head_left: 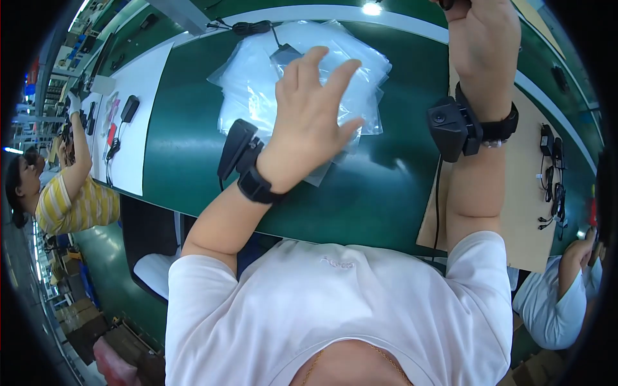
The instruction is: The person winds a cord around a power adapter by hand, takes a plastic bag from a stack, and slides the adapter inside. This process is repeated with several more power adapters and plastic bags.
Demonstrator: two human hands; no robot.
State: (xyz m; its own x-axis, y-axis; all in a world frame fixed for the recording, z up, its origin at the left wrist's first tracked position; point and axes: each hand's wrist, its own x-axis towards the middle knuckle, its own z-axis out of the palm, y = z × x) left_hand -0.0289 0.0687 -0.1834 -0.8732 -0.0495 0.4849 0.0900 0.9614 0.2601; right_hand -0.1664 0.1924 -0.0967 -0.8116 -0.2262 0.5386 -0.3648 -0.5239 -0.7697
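My left hand (pixel 312 109) hovers over a pile of clear plastic bags (pixel 248 96), its fingers spread and nothing in them. Just beyond its fingers, a black power adapter (pixel 285 53) lies on the bags, and its cable (pixel 251 27) runs to a bundle at the far edge of the pile. My right hand (pixel 484 29) is raised at the upper right, its fingers curled and partly cut off by the picture's edge. A bit of something black (pixel 445 4) shows at those fingers, too little to name. Each wrist wears a strapped black camera.
The green table (pixel 183 128) carries a white sheet (pixel 151 109) with an adapter (pixel 130 108) at left. Brown cardboard (pixel 524 199) at right holds several black adapters with cables (pixel 552 174). Co-workers sit at far left (pixel 77 199) and right (pixel 553 302). A cable (pixel 438 206) hangs from my right wrist.
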